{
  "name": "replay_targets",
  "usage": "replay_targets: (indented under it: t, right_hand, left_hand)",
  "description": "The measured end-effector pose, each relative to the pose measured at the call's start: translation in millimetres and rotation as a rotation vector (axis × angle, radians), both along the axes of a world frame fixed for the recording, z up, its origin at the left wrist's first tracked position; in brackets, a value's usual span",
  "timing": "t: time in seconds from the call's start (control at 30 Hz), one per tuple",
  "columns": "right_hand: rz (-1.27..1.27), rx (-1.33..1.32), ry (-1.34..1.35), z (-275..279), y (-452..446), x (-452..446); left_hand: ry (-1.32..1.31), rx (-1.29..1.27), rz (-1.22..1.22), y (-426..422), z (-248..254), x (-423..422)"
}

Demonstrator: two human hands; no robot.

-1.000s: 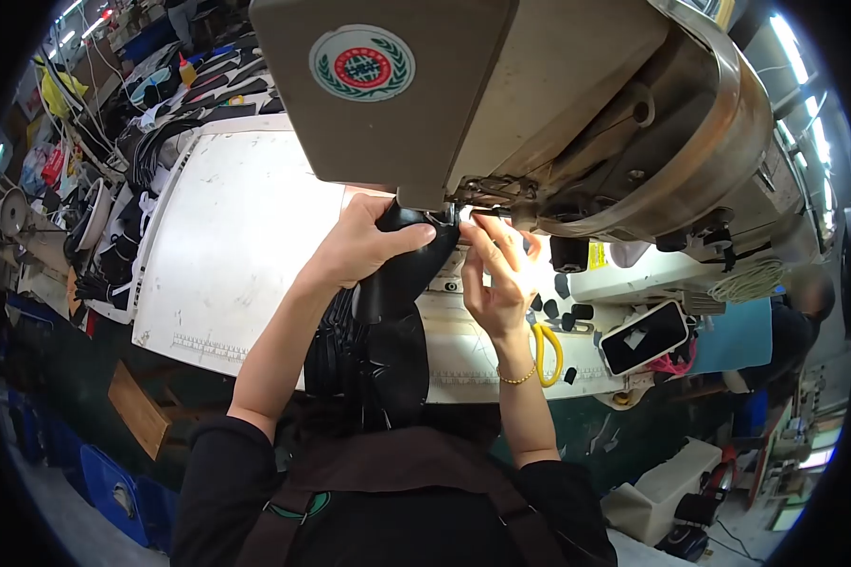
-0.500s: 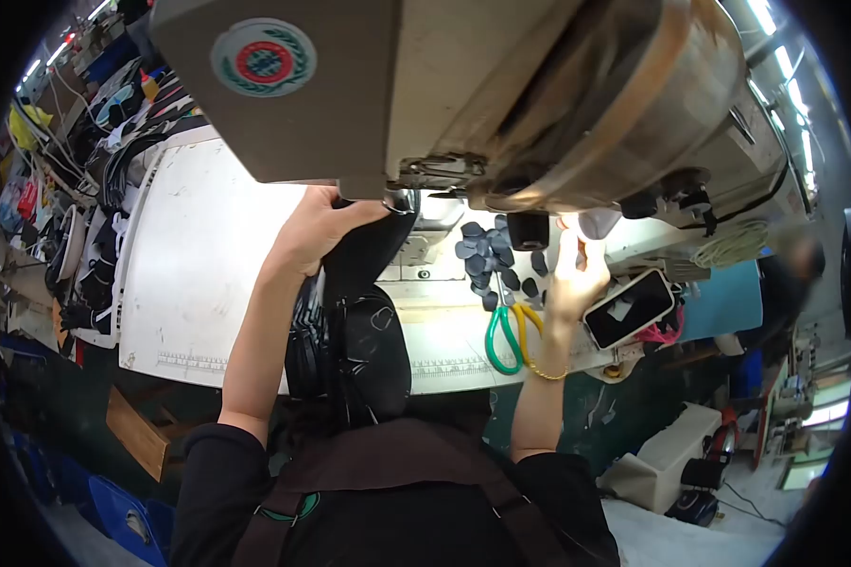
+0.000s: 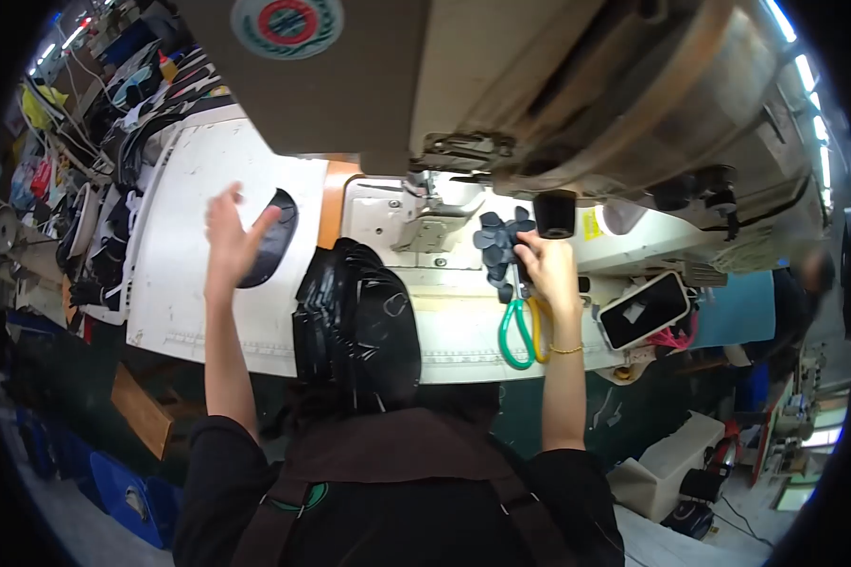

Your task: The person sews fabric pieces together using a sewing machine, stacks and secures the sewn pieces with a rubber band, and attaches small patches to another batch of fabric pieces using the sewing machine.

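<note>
My left hand (image 3: 230, 241) is over the white table at the left, fingers spread and slightly blurred. Just beside it lies a single black curved panel (image 3: 276, 244), which the thumb overlaps; whether they touch I cannot tell. My right hand (image 3: 552, 274) reaches into a pile of small dark rounded pieces (image 3: 497, 241), its thumb and fingertips pinched at the pile's right edge on one of them. Thread snips or scissors with green and yellow handles (image 3: 513, 340) lie under the pile. Nearer to me, a stack of shiny black curved panels (image 3: 380, 317) hangs over the table's front edge.
A sewing machine (image 3: 511, 104) fills the top, its needle area behind the stack. A phone (image 3: 645, 310) and a blue sheet (image 3: 738, 307) are at the right. Heaped materials (image 3: 104, 227) border the table's left side. A person is at the far right.
My left hand has let go of a black panel and moved left; the panel now lies on the table. My right hand has come from under the machine toward me, to the small pieces.
</note>
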State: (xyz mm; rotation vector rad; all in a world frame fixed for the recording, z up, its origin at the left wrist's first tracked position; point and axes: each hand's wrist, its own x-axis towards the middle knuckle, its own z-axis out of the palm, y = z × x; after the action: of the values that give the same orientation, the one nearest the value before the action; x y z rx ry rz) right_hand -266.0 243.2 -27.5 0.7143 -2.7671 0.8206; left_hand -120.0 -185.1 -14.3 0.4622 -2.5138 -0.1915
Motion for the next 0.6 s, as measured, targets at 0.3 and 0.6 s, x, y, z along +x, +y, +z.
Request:
replay_targets:
  t: [0.3,0.6]
  right_hand:
    - [-0.049,-0.139,0.148,9.8,-6.8,6.0]
    - [0.213,-0.626,-0.270,42.1,-48.7,99.4]
  left_hand:
    - [-0.167,0.266,-0.333,186.9,10.8,71.0]
    - [-0.185,0.301,-0.238,198.0,10.2,60.9]
